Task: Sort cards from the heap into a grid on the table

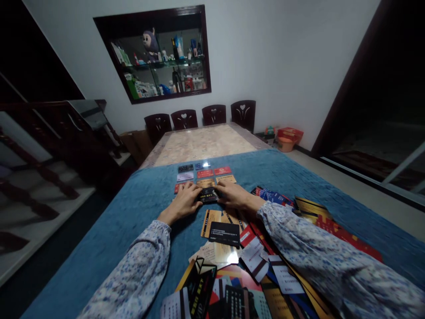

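left hand [187,197] pinches one end of a black card [208,195], right hand [232,193] the other. at its 12 o'clock, laid cards [205,173] in rows; at 5, a loose pile [254,259] not yet laid out. blue cloth [126,230] covers the desk [206,141] nearside. room: stair railing [43,177] 9 o'clock, wall niche [149,13] 11, chairs [207,113] 12.

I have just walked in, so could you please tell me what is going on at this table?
A person's left hand and right hand are at either end of a black VIP card. Beyond it, other cards lie in rows on the blue cloth; nearer the person is a loose, overlapping heap of cards.
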Demonstrator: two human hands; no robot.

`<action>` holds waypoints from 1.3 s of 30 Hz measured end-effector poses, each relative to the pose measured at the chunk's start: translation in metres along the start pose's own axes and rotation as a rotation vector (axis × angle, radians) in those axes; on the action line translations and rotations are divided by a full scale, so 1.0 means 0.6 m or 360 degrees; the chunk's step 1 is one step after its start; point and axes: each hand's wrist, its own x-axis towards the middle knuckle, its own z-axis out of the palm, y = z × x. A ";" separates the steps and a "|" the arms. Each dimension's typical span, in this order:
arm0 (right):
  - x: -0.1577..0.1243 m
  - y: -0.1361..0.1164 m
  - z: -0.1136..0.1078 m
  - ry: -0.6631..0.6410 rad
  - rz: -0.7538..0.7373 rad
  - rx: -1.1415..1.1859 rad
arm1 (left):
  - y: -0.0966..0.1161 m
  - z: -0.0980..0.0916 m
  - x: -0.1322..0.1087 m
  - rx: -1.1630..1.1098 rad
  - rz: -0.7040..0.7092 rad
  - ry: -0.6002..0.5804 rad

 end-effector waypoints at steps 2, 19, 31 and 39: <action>0.001 0.001 0.001 -0.0032 -0.0001 0.0026 | -0.001 0.003 0.001 0.0010 -0.0028 -0.0047; 0.006 -0.002 0.004 -0.0136 0.0072 0.0031 | -0.004 0.010 0.003 -0.0028 -0.0102 -0.0184; 0.005 0.004 0.009 -0.0098 0.0008 0.0051 | -0.013 0.020 0.001 -0.0031 -0.0053 -0.0170; 0.007 -0.004 0.001 -0.0152 0.0089 0.0040 | -0.015 0.022 -0.001 0.0016 -0.0015 -0.0180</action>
